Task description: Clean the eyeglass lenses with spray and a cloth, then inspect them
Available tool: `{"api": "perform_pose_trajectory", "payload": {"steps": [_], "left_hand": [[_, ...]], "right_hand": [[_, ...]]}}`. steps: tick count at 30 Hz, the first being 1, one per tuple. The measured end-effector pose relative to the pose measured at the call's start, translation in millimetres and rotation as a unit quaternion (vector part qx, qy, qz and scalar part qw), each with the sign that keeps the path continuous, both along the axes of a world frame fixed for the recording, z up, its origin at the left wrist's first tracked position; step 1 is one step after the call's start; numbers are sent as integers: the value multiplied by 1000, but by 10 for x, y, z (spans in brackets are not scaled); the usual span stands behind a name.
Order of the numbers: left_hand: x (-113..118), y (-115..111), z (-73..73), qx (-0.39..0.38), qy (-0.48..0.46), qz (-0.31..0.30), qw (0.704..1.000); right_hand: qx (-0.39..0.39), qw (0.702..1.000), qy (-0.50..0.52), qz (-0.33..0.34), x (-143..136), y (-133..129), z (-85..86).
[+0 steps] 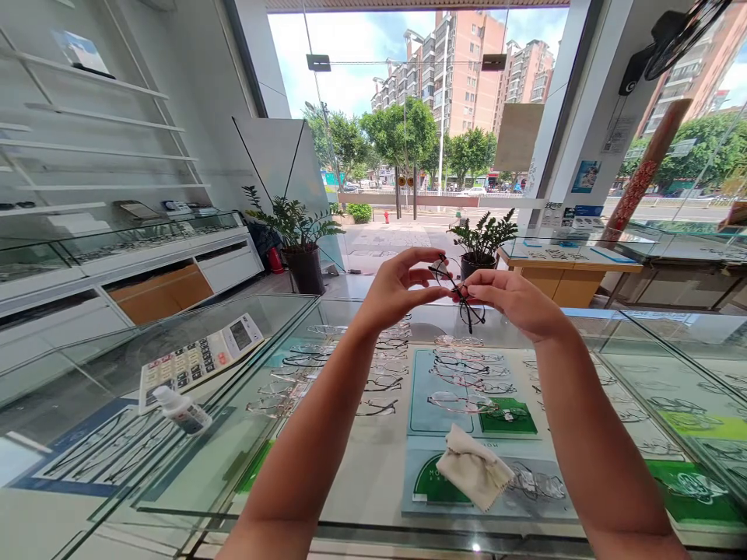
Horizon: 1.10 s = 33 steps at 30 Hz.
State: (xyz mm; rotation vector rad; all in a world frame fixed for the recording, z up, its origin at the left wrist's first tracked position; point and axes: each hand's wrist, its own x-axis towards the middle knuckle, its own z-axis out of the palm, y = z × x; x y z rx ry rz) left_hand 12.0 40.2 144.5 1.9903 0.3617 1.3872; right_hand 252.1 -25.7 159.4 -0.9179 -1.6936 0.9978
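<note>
A pair of eyeglasses (pixel 471 313) with thin dark frames and round lenses is held up above the glass counter, tilted so that one lens sits higher than the other. My left hand (pixel 402 284) grips its upper left part between thumb and fingers. Pinched near the middle of the frame is my right hand (pixel 513 299). Below both hands, a crumpled cream cleaning cloth (pixel 475 469) lies on the counter top. A white spray bottle (pixel 182 410) rests on its side at the left, beside a large white calculator (pixel 201 359).
Under the glass counter (pixel 350 509) several rows of eyeglasses are laid out. Potted plants (pixel 304 268) stand beyond it, before a glass front facing the street. Another display case (pixel 145 268) runs along the left wall, and a wooden one (pixel 569 284) stands at the right.
</note>
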Motion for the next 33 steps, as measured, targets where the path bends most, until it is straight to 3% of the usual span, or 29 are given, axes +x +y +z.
{"api": "perform_pose_trajectory", "payload": {"steps": [6, 8, 10, 13, 15, 19, 22, 27, 33], "left_hand": [[0, -4, 18, -7, -4, -21, 1000], [11, -42, 39, 3, -5, -2, 1000], [32, -117, 68, 33, -24, 72, 997], [91, -291, 105, 89, -81, 251, 961], [143, -412, 115, 84, -66, 298, 949], [233, -540, 95, -34, 43, 202, 978], [258, -514, 66, -85, 29, 172, 981], [221, -413, 27, -108, 9, 156, 982], [79, -437, 4, -69, 37, 202, 976]], "right_hand": [[-2, 999, 46, 6, -63, -24, -12], [9, 999, 52, -10, -75, -22, -14], [31, 997, 51, -42, -75, -12, -20], [72, 992, 39, -99, -72, 10, -40], [94, 986, 25, -132, -94, 15, -61], [183, 957, -34, -221, -235, -28, -104], [256, 931, -73, -251, -379, -94, -124], [315, 903, -130, -263, -526, -206, -129], [308, 921, -129, -202, -571, -325, -97]]}}
